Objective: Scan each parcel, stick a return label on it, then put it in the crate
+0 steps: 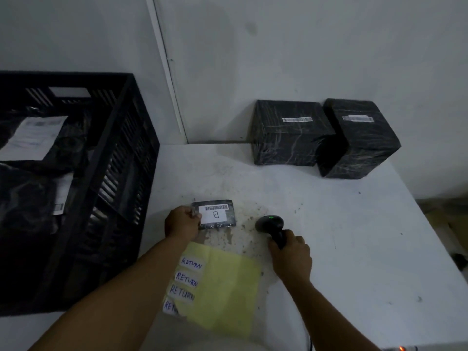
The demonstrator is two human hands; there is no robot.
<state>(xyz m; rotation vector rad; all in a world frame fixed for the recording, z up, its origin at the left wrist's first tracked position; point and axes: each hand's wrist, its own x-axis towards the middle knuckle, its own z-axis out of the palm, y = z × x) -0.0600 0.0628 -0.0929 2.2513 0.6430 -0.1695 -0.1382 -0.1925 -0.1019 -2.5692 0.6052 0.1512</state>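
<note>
A small flat black parcel point(217, 214) with a white barcode label marked "B" lies on the white table. My left hand point(181, 222) grips its left edge. My right hand point(291, 254) is closed around the handle of a black barcode scanner point(272, 225), whose head with a green light points toward the parcel from the right. A yellow sheet point(225, 285) with several white "RETURN" labels along its left side lies in front of me. The black slatted crate point(121, 153) stands at the left and holds dark wrapped parcels with white papers.
Two larger black-wrapped boxes, one point(288, 134) and another point(359, 138), stand against the wall at the back right, each with a barcode strip on top. The white table point(354, 236) ends at the right, where the floor shows below.
</note>
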